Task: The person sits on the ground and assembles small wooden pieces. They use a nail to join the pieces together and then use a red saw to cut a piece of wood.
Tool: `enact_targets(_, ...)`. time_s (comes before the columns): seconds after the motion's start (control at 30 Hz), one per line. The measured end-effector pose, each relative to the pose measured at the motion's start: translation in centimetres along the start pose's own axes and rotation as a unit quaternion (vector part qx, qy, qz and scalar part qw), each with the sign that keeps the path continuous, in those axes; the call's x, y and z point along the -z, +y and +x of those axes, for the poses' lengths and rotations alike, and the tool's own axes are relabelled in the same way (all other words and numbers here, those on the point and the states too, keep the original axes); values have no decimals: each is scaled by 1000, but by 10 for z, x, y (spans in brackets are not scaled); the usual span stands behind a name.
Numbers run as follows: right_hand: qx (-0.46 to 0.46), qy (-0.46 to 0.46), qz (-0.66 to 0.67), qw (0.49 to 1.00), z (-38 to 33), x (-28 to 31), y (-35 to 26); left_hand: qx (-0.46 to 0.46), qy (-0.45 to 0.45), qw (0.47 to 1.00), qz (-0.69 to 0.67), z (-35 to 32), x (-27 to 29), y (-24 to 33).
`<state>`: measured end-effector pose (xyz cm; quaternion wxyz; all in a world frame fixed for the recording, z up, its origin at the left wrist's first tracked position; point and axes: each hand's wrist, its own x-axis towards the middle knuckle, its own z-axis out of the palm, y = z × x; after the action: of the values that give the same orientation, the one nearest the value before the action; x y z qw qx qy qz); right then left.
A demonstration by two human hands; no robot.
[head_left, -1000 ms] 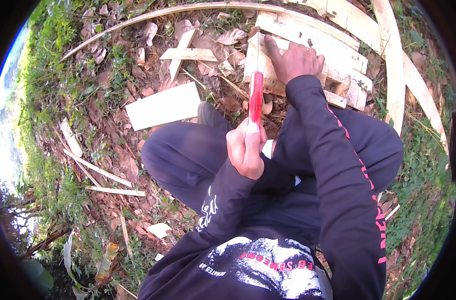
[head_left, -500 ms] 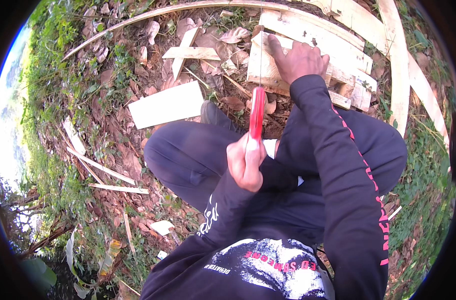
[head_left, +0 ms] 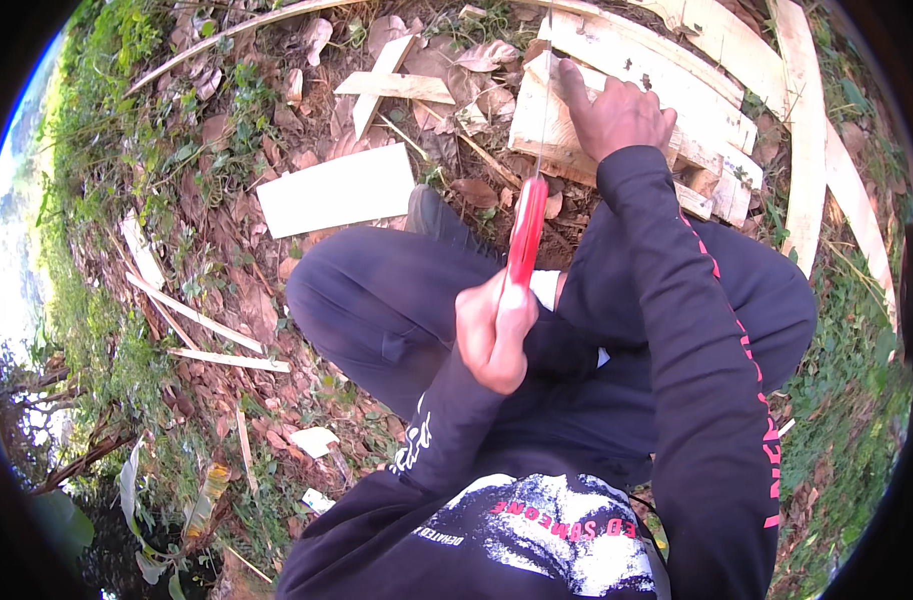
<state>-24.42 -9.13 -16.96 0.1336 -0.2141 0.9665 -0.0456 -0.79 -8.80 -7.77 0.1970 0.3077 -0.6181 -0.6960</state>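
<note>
Sawing was underway: the left hand (head_left: 496,335) gripped the red-handled saw (head_left: 527,228); the right hand (head_left: 616,115) pressed flat on the wooden board (head_left: 541,120), upper centre. The next stroke likely needed steady bracing.

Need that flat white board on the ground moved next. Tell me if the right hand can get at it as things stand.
Probably not directly. The right hand presses on the wooden block being sawn, and the left hand with the red-handled saw lies between it and the white board.

Bare ground (head_left: 276,300) covered in dry brown leaves (head_left: 246,310) and patches of green weeds (head_left: 106,150). On it lie a pale flat board (head_left: 336,190), thin wood strips (head_left: 196,320), crossed slats (head_left: 386,85) and stacked long planks (head_left: 676,90).
</note>
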Motion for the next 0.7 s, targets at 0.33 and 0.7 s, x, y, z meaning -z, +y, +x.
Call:
enact_targets(0.33,5,-31,-1,1000,2,3,2,7,23,1000,-4,-9,-7,6)
enact_targets(0.7,1,-8,19,1000,-1,3,1,13,19,1000,0,-18,-3,3)
